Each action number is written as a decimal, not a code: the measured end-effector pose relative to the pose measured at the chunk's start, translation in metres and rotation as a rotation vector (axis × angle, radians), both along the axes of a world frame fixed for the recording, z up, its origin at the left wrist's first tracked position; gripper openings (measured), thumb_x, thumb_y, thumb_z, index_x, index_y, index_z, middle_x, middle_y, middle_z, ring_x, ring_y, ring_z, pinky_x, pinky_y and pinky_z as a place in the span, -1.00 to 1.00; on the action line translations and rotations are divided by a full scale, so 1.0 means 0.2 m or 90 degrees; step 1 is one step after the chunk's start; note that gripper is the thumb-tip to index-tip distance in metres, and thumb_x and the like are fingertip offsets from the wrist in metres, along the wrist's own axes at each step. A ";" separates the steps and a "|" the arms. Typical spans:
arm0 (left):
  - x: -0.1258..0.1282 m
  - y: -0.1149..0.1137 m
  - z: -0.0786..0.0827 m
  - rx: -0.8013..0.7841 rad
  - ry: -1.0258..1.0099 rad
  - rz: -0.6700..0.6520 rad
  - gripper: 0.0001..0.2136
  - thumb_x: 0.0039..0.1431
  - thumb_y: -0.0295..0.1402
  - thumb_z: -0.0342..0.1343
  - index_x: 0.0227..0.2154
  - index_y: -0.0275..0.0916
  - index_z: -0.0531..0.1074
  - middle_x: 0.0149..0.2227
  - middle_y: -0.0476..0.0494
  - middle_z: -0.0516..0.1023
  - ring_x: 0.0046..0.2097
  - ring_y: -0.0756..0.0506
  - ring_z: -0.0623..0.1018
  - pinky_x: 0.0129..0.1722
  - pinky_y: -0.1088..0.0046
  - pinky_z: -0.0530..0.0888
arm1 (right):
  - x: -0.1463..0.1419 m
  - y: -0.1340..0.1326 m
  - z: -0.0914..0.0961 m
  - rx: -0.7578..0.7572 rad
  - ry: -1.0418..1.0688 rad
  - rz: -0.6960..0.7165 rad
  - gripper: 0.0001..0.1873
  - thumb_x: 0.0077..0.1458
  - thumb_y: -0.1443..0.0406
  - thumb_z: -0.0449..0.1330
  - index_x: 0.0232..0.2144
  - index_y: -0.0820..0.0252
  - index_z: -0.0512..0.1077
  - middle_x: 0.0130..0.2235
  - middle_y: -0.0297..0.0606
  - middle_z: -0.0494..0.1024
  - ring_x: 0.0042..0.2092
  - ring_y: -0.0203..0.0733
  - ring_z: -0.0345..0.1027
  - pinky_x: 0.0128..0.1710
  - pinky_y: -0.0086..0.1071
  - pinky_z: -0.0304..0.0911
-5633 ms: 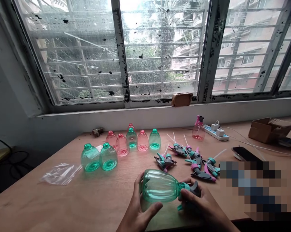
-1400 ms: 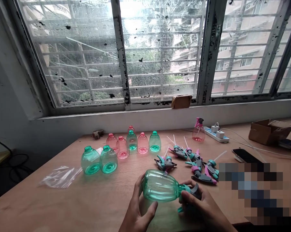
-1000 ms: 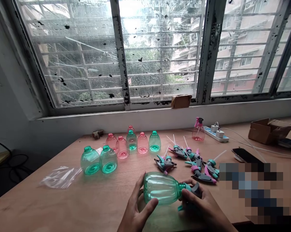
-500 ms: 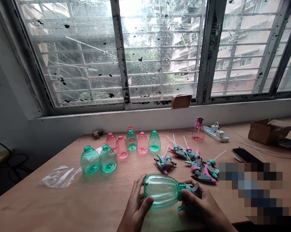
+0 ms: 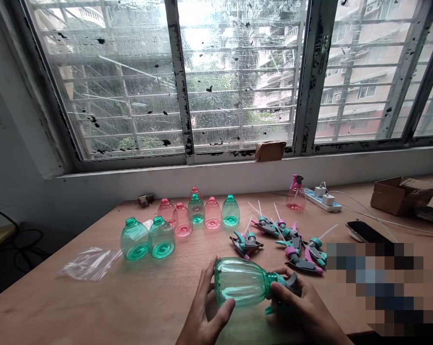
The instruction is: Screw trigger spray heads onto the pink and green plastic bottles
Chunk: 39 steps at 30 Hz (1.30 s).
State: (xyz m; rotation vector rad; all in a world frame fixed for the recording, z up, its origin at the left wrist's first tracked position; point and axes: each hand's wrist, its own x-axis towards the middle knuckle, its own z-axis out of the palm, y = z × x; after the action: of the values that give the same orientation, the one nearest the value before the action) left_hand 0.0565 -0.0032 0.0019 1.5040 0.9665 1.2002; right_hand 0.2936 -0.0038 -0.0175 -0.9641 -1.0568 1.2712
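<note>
A green see-through bottle [image 5: 241, 282] lies on its side just above the wooden table [image 5: 137, 302], near the front edge. My left hand [image 5: 205, 316] cups its base, thumb and fingers wrapped round it. My right hand [image 5: 302, 309] is closed on the grey and teal spray head [image 5: 286, 282] that sits on the bottle's neck. Behind them lie several loose spray heads [image 5: 284, 239] with white dip tubes.
Two green bottles [image 5: 147, 238] stand at the left, a cluster of pink and green bottles [image 5: 198, 211] behind. A pink bottle with sprayer [image 5: 295, 193], power strip [image 5: 322, 199], phone [image 5: 363, 231] and cardboard box [image 5: 399, 191] are on the right. A plastic bag [image 5: 88, 261] lies left.
My left thumb shifts along the bottle's base and the bottle turns slightly in my hands. My right hand stays on the spray head.
</note>
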 end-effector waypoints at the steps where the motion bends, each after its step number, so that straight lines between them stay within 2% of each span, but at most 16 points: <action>1: 0.00 0.00 -0.01 0.010 -0.008 -0.010 -0.27 0.14 -0.04 0.21 0.32 -0.04 0.11 0.36 -0.20 0.17 0.30 -0.37 0.29 0.25 0.15 0.31 | 0.00 0.00 0.00 0.003 -0.002 -0.004 -0.53 -0.10 0.00 0.43 -0.30 0.18 0.43 -0.51 -0.30 0.63 -0.50 -0.09 0.51 -0.42 -0.19 0.49; 3: 0.00 0.00 -0.03 0.019 -0.019 -0.031 -0.25 0.14 -0.05 0.22 0.34 -0.02 0.06 0.39 -0.19 0.15 0.36 -0.37 0.19 0.34 0.09 0.16 | 0.00 0.00 0.00 0.011 -0.008 -0.008 -0.54 -0.10 0.00 0.43 -0.31 0.18 0.43 -0.52 -0.29 0.64 -0.51 -0.10 0.51 -0.43 -0.21 0.48; 5: 0.00 0.00 -0.03 0.012 -0.026 -0.045 -0.25 0.16 -0.04 0.21 0.35 -0.04 0.04 0.37 -0.21 0.21 0.37 -0.37 0.19 0.36 0.05 0.10 | 0.00 0.00 0.00 0.017 -0.009 -0.007 -0.56 -0.09 0.01 0.42 -0.31 0.18 0.43 -0.52 -0.29 0.64 -0.50 -0.11 0.51 -0.44 -0.24 0.47; 11: 0.00 -0.01 0.04 -0.058 -0.035 0.030 -0.31 0.20 0.03 0.13 0.29 -0.17 0.13 0.34 -0.29 0.27 0.36 -0.38 0.21 0.25 0.12 0.33 | 0.00 0.00 0.00 -0.005 0.001 0.008 -0.55 -0.10 0.03 0.45 -0.31 0.20 0.44 -0.52 -0.31 0.64 -0.49 -0.11 0.52 -0.43 -0.25 0.48; 14: 0.00 -0.01 0.06 -0.066 -0.036 0.038 -0.33 0.19 0.08 0.10 0.26 -0.19 0.20 0.29 -0.32 0.35 0.34 -0.40 0.25 0.20 0.13 0.38 | 0.00 -0.01 0.01 -0.021 0.003 0.011 -0.52 -0.15 -0.01 0.46 -0.32 0.18 0.45 -0.51 -0.30 0.65 -0.50 -0.09 0.53 -0.47 -0.24 0.49; 18: 0.00 0.00 0.05 -0.035 -0.008 0.034 -0.40 0.20 0.01 0.13 0.22 -0.20 0.28 0.25 -0.28 0.40 0.30 -0.36 0.33 0.25 0.15 0.34 | -0.01 -0.01 0.01 -0.010 -0.010 0.014 -0.52 -0.15 -0.03 0.44 -0.34 0.18 0.46 -0.50 -0.29 0.65 -0.51 -0.09 0.53 -0.48 -0.25 0.48; 23: 0.00 0.00 0.02 -0.022 -0.032 -0.010 -0.30 0.13 -0.08 0.23 0.30 -0.08 0.17 0.37 -0.19 0.23 0.35 -0.36 0.23 0.29 0.14 0.28 | 0.01 0.01 -0.03 0.016 -0.038 -0.009 -0.55 -0.07 0.01 0.42 -0.30 0.20 0.45 -0.51 -0.30 0.64 -0.48 -0.09 0.52 -0.44 -0.24 0.47; 27: 0.00 -0.01 0.03 -0.018 -0.064 -0.041 -0.34 0.16 -0.09 0.22 0.28 -0.04 0.14 0.31 -0.22 0.31 0.32 -0.34 0.31 0.24 0.17 0.36 | 0.02 0.02 -0.04 0.026 -0.021 0.015 -0.59 -0.04 0.05 0.42 -0.30 0.21 0.44 -0.49 -0.29 0.67 -0.49 -0.14 0.53 -0.45 -0.30 0.44; 30: -0.01 -0.02 0.05 -0.049 -0.067 -0.022 -0.41 0.20 -0.05 0.17 0.23 -0.09 0.16 0.24 -0.29 0.37 0.34 -0.37 0.26 0.13 0.21 0.47 | 0.01 0.01 -0.03 0.012 0.005 0.025 -0.59 -0.06 0.07 0.44 -0.33 0.20 0.43 -0.51 -0.31 0.67 -0.51 -0.17 0.53 -0.47 -0.35 0.43; 33: 0.00 -0.01 0.06 -0.059 -0.060 0.002 -0.37 0.17 0.03 0.16 0.21 -0.16 0.21 0.23 -0.32 0.37 0.37 -0.41 0.18 0.08 0.22 0.50 | 0.01 0.01 -0.01 0.016 0.004 0.028 -0.60 -0.07 0.07 0.45 -0.34 0.21 0.44 -0.51 -0.30 0.67 -0.51 -0.17 0.53 -0.47 -0.34 0.45; 36: 0.00 0.00 0.05 -0.037 -0.026 -0.005 -0.38 0.17 0.04 0.15 0.20 -0.18 0.28 0.24 -0.28 0.38 0.32 -0.41 0.27 0.15 0.18 0.44 | 0.01 0.00 -0.01 0.010 0.011 0.040 -0.60 -0.06 0.07 0.44 -0.33 0.21 0.45 -0.49 -0.30 0.67 -0.50 -0.17 0.53 -0.48 -0.32 0.49; 39: 0.00 0.00 0.06 -0.029 -0.001 -0.015 -0.38 0.21 0.00 0.12 0.24 -0.22 0.23 0.24 -0.30 0.40 0.26 -0.37 0.37 0.23 0.12 0.34 | 0.01 0.01 -0.02 0.008 0.008 0.045 -0.60 -0.04 0.08 0.44 -0.32 0.22 0.44 -0.49 -0.31 0.66 -0.49 -0.18 0.53 -0.47 -0.31 0.50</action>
State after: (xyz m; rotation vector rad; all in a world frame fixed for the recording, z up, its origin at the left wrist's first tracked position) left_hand 0.0570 -0.0041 0.0133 1.4746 0.9660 1.1545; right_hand 0.2955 -0.0027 -0.0210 -0.9141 -1.0962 1.3248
